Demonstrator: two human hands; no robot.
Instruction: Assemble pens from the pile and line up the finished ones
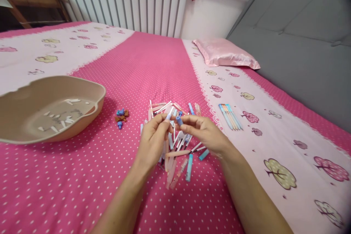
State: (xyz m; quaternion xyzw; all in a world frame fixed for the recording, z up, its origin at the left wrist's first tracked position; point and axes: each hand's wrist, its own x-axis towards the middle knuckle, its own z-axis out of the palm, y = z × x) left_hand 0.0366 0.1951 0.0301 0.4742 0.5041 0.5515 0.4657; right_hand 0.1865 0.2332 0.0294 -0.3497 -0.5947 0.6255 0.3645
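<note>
My left hand (156,133) pinches a slim pen part (169,112), white at its tip and pale blue lower down, pointing up and away. Close beside it, my right hand (201,128) grips a small blue pen piece (179,120) between thumb and fingers. The two parts are slightly apart. Under both hands spreads a loose pile of pen parts: white refills (179,145) with dark ends, clear pinkish barrels (171,173) and light blue tubes (189,168). My hands hide part of this pile.
A beige basin (90,109) with small white pieces stands at left. Between it and the pile lie small blue and brown pieces (120,118). Several pens (230,117) lie in a row at right. Behind are a pink pillow (226,53), grey headboard (296,40) and radiator (142,5).
</note>
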